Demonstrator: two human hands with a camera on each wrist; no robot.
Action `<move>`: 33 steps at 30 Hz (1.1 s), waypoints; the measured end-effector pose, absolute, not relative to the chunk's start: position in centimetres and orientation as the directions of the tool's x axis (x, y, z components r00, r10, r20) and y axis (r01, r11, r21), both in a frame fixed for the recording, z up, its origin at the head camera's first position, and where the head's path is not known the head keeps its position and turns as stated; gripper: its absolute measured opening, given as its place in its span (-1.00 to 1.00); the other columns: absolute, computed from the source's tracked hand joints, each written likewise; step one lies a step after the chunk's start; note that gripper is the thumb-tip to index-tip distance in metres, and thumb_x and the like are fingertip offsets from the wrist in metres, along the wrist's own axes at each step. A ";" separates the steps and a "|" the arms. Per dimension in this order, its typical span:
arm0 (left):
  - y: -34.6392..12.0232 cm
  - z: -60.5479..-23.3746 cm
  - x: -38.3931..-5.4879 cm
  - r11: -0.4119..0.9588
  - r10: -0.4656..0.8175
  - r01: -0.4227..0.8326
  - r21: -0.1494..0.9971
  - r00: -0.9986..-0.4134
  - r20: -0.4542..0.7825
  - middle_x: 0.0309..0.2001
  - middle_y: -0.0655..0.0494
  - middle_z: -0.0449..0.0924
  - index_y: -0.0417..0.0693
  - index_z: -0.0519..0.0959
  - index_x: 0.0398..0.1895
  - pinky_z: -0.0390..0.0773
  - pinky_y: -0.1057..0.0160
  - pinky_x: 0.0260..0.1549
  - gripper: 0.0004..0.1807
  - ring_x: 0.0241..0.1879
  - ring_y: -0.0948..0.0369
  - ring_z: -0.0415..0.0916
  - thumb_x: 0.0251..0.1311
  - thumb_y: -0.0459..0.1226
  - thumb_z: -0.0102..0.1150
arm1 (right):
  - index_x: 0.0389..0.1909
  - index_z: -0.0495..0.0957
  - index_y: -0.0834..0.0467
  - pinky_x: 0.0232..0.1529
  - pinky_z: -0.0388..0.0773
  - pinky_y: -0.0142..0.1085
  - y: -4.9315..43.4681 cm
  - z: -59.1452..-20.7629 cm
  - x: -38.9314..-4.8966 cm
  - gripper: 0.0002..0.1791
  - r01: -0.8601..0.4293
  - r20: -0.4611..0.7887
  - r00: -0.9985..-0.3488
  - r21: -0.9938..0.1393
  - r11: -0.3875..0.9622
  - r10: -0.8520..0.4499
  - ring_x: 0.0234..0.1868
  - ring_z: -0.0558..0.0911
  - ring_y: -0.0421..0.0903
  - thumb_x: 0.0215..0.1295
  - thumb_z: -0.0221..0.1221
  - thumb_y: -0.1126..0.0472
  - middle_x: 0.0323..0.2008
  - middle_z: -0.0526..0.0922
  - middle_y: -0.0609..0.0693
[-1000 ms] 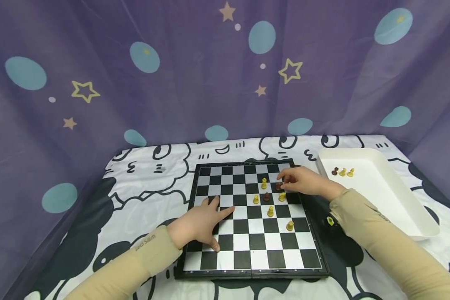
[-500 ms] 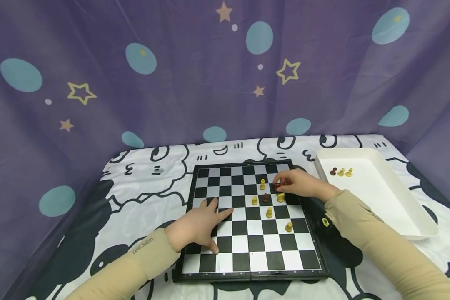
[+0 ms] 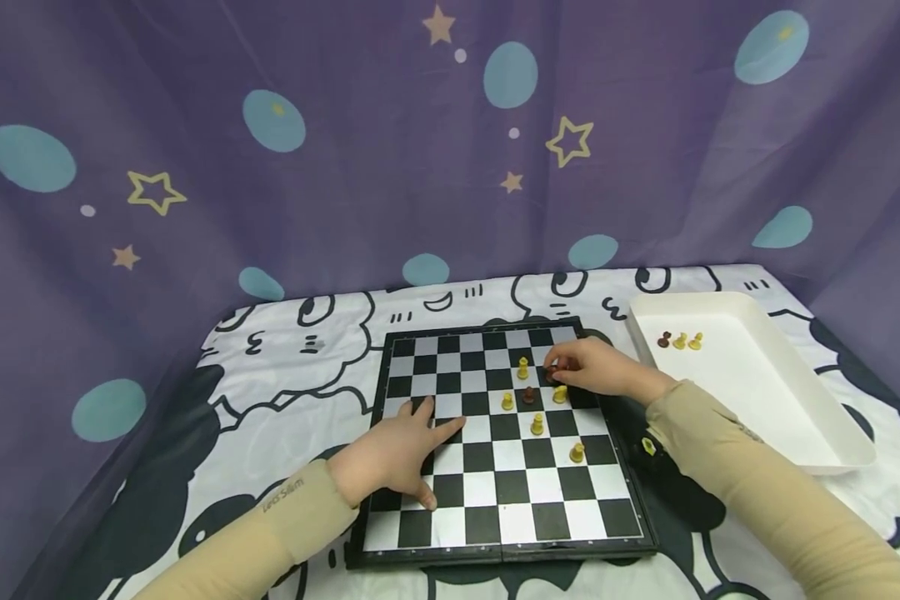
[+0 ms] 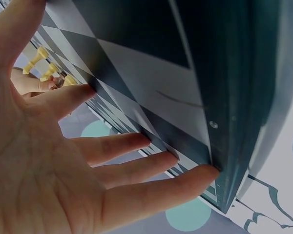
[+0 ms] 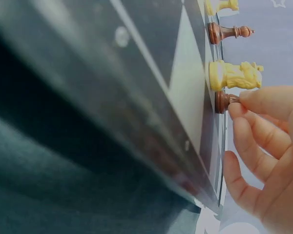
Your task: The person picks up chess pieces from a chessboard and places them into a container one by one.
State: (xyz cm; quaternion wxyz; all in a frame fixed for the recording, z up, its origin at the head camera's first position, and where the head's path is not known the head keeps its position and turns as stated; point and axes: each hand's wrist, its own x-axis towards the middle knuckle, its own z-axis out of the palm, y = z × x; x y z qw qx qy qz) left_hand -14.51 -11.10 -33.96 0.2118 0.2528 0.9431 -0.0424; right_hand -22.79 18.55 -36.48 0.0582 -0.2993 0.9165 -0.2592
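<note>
On the right side of the black-and-white chessboard (image 3: 480,483), my right hand (image 3: 596,367) pinches a brown chess piece (image 5: 225,102) by its upper part between thumb and fingertips. The piece stands upright on the board, its top hidden by the fingers. Just beside it is a yellow knight (image 5: 234,74). A brown bishop (image 5: 232,31) stands a little further along. Several more yellow pieces are spread nearby, among them a yellow chess piece (image 3: 522,367) behind and another yellow piece (image 3: 577,452) nearer the front. My left hand (image 3: 393,454) lies spread at the board's left side, fingertips touching its surface.
A white tray (image 3: 765,392) sits to the right of the board, holding a small brown piece (image 3: 664,339) and two yellow pieces (image 3: 687,341). A small yellow-green item (image 3: 648,446) shows beside my right sleeve. A purple curtain (image 3: 345,167) hangs behind the patterned cloth (image 3: 292,358).
My right fingers have drawn in around the brown chess piece, covering more of it. The left hand stays in place on the board, and the head view has shifted slightly.
</note>
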 end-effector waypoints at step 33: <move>-11.0 -33.8 -14.6 0.866 0.467 0.498 0.040 -0.779 -0.419 0.38 -0.27 0.05 0.31 0.11 0.41 0.44 -0.14 0.03 0.18 0.30 -0.28 0.10 -0.43 0.15 0.48 | -0.17 0.59 0.23 -0.36 0.50 -0.34 18.9 -34.8 -22.4 -0.81 -0.555 0.110 -0.797 -0.522 0.648 -0.594 -0.44 0.54 -0.27 0.18 0.19 0.31 -0.45 0.63 -0.08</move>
